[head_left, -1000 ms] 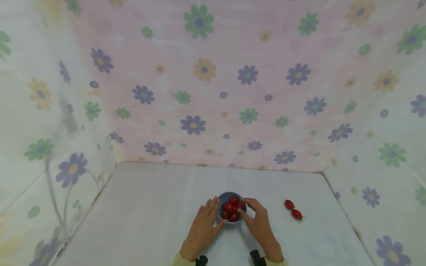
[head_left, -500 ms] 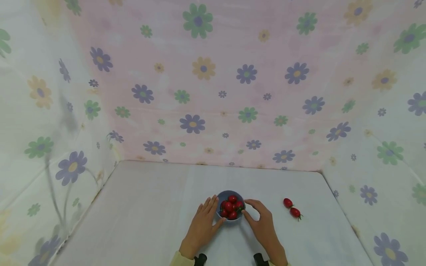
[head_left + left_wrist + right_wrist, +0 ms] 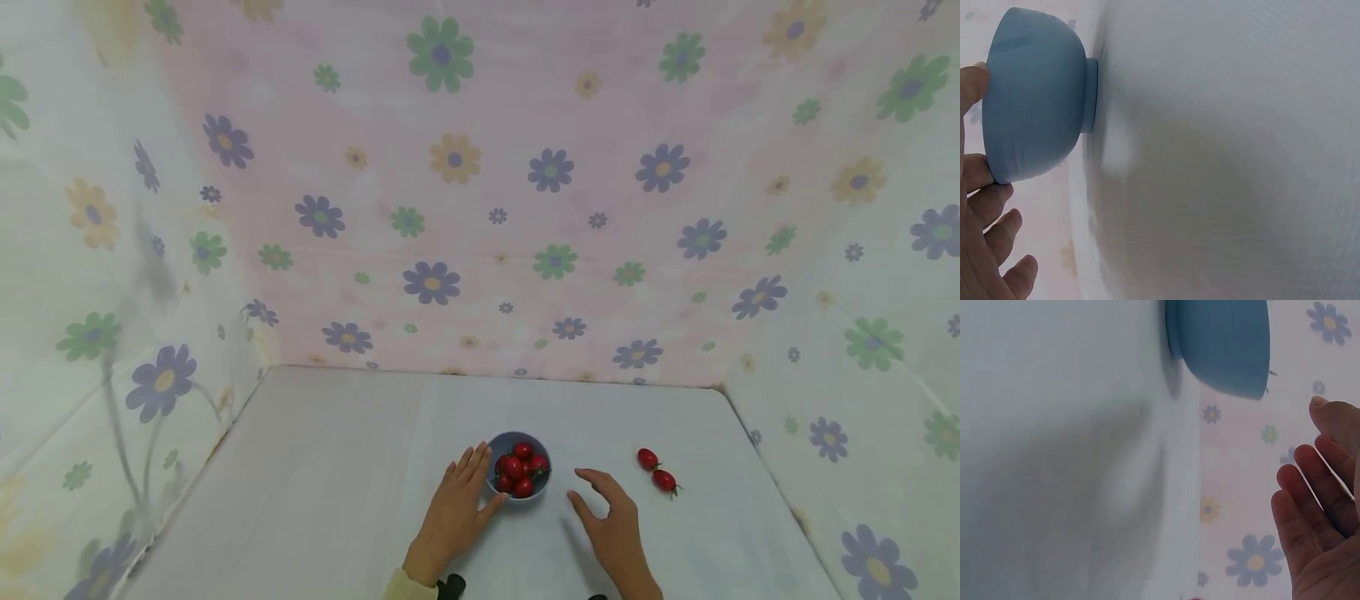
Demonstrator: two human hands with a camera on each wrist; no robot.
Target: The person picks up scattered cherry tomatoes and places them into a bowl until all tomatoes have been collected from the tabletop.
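Note:
Several red cherry tomatoes (image 3: 513, 467) with green stems lie in a small blue bowl (image 3: 535, 492) standing on the white table. My left hand (image 3: 453, 517) rests against the bowl's left side, fingers straight and thumb at the near rim. In the left wrist view, thumb and fingers touch the bowl (image 3: 1038, 100) near its rim. My right hand (image 3: 617, 527) is to the right of the bowl, apart from it, with thumb and fingers spread and nothing between them. Two more cherry tomatoes (image 3: 664, 481) lie close together on the table, beyond and right of that hand.
The white table (image 3: 337, 450) is enclosed by a pink flowered cloth (image 3: 480, 183) at the back and pale flowered cloths on both sides.
My right hand has left the bowl's right rim and moved right, with thumb and fingers parted. A cherry tomato it touched stays in the bowl. The left hand keeps its place.

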